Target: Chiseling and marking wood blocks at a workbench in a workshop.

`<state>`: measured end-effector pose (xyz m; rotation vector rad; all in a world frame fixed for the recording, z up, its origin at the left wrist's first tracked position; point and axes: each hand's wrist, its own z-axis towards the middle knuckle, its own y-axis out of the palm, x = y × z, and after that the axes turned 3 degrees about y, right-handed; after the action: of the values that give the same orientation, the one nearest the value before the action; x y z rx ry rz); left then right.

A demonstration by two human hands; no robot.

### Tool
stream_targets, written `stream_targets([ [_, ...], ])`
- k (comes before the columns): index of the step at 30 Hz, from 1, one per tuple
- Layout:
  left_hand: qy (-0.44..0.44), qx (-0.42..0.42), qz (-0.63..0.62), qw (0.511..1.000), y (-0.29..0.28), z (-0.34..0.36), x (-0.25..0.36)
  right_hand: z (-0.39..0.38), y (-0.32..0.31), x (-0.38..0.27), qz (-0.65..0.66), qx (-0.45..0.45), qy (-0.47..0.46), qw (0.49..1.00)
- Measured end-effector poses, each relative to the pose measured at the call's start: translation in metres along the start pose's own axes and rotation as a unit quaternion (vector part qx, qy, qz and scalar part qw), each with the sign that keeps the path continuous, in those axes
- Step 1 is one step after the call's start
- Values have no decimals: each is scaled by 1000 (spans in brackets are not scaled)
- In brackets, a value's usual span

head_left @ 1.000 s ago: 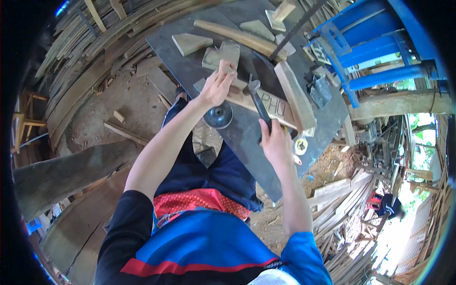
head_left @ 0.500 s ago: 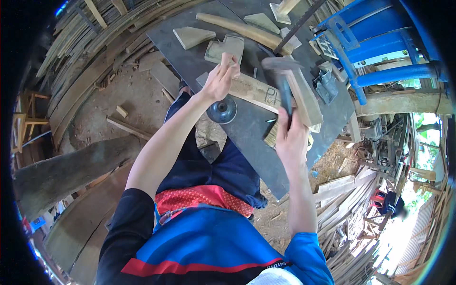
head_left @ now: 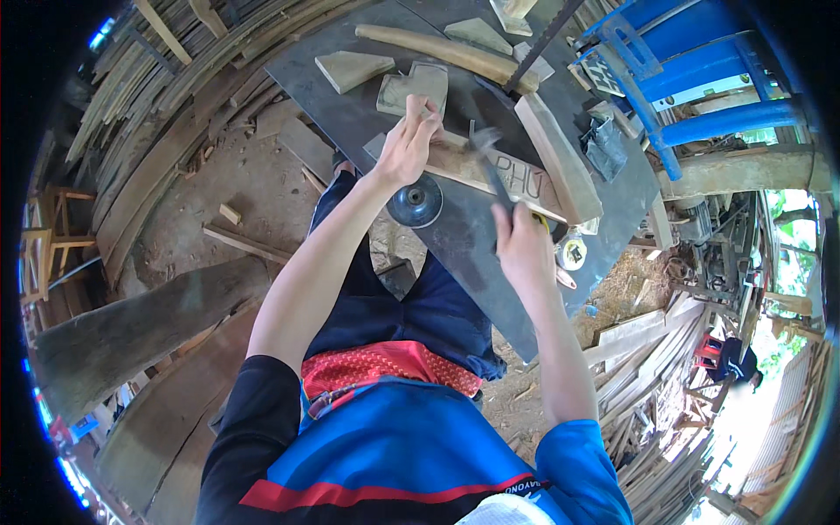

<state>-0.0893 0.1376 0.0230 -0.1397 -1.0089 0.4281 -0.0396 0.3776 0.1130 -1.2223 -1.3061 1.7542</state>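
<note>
Hammer (head_left: 495, 175) | right grip (head_left: 525, 245) wrapped round handle (head_left: 500, 189), head (head_left: 484, 138) beyond | left grip (head_left: 407, 150) by board (head_left: 460, 163), hold unclear

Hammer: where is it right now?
In the head view, the hammer is just right of centre in the upper half, gripped in the right hand, its blurred head by the far edge of the lettered board.

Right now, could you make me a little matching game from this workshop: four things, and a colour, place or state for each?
1. hammer
2. board
3. waist cloth
4. metal frame

A. mostly red
B. marked with letters
C. blue, toward the picture's upper right
D. gripped in the right hand

Pairs: 1-D, 2-B, 3-A, 4-C
</note>
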Motion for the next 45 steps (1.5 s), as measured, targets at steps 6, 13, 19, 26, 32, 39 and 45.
stream_targets([
  [6,-58,-22,4,998,-10,-4,3,-3,-39,-19,131,40,49,989],
  [13,-43,-1,16,999,-3,-1,2,-1,2,-7,-12,-18,15,1000],
  [19,87,33,118,989,-9,2,4,0,-44,-23,105,60,17,993],
  [26,-99,1,-13,995,-2,3,9,-12,11,-1,43,-18,-1,999],
  [32,-88,-24,13,996,-9,1,21,-6,-8,-21,128,74,29,989],
  [39,-172,14,-82,982,-5,-4,13,7,-17,-6,59,3,8,998],
  [45,-34,-3,26,999,-5,2,9,5,-8,-5,97,116,18,988],
])
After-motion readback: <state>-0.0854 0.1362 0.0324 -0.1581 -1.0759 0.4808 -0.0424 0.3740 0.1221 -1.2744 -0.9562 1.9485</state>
